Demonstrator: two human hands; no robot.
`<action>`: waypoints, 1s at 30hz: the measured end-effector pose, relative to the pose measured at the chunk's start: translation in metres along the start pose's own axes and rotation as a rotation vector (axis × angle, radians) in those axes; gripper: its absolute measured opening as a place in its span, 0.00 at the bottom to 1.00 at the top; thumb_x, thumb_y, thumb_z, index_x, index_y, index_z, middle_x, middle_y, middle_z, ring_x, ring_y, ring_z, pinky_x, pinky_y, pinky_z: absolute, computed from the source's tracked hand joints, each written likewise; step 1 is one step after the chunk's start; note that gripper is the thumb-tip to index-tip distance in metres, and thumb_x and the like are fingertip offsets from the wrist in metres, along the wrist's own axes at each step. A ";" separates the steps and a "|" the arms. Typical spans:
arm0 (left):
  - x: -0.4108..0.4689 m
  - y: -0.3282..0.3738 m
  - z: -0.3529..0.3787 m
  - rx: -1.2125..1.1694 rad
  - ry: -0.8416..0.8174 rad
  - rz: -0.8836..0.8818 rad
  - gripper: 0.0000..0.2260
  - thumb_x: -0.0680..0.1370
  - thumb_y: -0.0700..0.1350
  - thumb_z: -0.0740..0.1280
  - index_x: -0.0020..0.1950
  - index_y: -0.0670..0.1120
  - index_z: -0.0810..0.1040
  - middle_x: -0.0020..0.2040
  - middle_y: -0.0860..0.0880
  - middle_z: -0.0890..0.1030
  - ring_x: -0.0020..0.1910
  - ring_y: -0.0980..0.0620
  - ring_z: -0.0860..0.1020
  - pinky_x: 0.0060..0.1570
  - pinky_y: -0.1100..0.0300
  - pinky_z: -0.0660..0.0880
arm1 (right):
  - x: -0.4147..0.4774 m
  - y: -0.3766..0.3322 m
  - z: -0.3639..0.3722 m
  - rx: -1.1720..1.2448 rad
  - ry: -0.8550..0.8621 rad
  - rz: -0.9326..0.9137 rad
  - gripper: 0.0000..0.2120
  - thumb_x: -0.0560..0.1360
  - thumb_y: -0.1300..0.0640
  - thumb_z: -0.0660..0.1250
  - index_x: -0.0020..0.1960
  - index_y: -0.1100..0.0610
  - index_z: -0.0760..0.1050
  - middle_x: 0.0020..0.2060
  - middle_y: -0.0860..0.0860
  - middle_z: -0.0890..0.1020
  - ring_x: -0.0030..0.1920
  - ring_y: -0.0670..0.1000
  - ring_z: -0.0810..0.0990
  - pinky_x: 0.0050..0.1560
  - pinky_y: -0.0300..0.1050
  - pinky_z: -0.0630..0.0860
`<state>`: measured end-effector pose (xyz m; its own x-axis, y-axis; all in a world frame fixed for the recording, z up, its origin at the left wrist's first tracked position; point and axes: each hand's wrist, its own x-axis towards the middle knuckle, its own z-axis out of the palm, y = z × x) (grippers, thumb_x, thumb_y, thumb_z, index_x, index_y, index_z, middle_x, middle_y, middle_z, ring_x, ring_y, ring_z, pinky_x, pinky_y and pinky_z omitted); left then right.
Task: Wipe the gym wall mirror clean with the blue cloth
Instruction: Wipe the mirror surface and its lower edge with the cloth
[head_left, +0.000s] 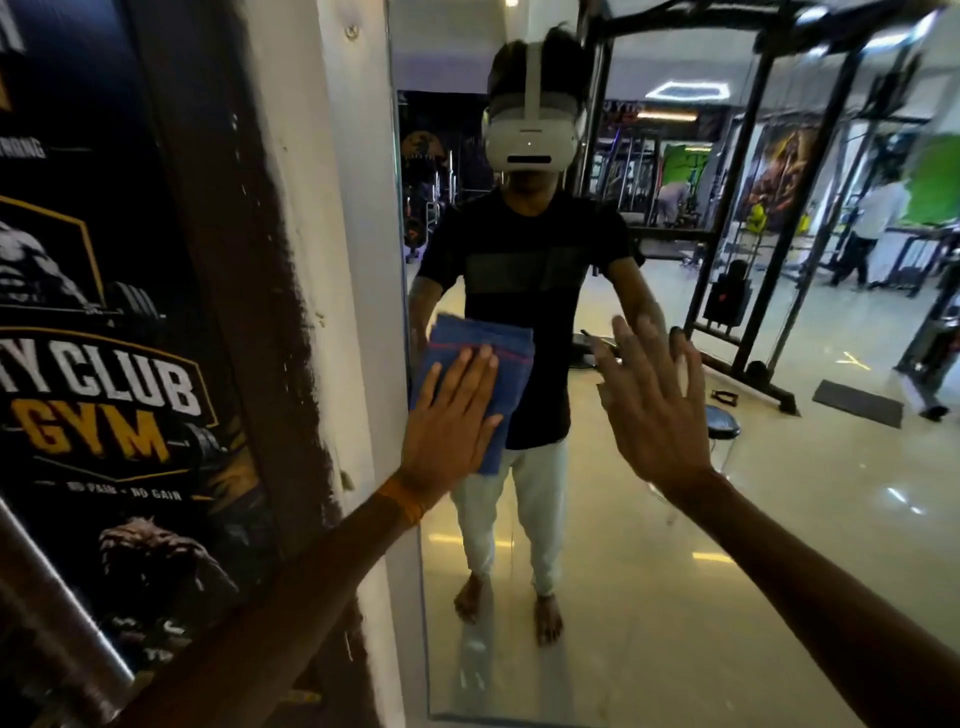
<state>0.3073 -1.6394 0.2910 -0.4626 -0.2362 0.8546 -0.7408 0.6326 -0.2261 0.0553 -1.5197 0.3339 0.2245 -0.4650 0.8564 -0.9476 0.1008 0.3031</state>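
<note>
Two hands are working the mirror (675, 519): the left hand (447, 421), fingers spread flat, is pressing the cloth (478, 358) against the glass left of frame centre, likely for even wiping pressure. The right hand (654, 405) is lying open and empty, apparently bracing. The folded cloth is hanging lengthwise, long axis vertical, near the mirror's left edge.

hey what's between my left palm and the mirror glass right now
The folded blue cloth: in the head view, the left hand lies flat on it, fingers spread, pressing it against the mirror near its left edge. The right hand is bare.
</note>
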 end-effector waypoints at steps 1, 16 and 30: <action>0.024 -0.004 -0.011 0.006 0.015 -0.036 0.30 0.87 0.56 0.48 0.84 0.43 0.45 0.84 0.44 0.52 0.84 0.46 0.48 0.82 0.48 0.40 | 0.014 -0.004 -0.008 -0.030 -0.013 -0.004 0.25 0.87 0.50 0.58 0.82 0.56 0.62 0.82 0.62 0.58 0.82 0.65 0.55 0.81 0.68 0.47; 0.081 -0.053 -0.045 0.036 0.060 0.159 0.32 0.87 0.58 0.50 0.84 0.41 0.46 0.83 0.41 0.55 0.83 0.43 0.54 0.82 0.49 0.41 | 0.046 -0.010 -0.025 -0.112 -0.175 0.019 0.30 0.86 0.48 0.53 0.85 0.53 0.48 0.84 0.58 0.50 0.84 0.60 0.46 0.82 0.64 0.48; 0.014 -0.020 -0.012 0.007 0.023 -0.052 0.35 0.84 0.59 0.56 0.82 0.38 0.53 0.83 0.38 0.54 0.84 0.44 0.42 0.82 0.49 0.42 | 0.025 -0.020 -0.021 -0.006 -0.165 0.077 0.35 0.83 0.54 0.66 0.84 0.53 0.53 0.84 0.59 0.51 0.84 0.61 0.48 0.80 0.67 0.55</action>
<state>0.3213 -1.6464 0.3126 -0.4123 -0.2512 0.8757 -0.7668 0.6147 -0.1847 0.0843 -1.5143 0.3581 0.1104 -0.5934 0.7973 -0.9592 0.1463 0.2418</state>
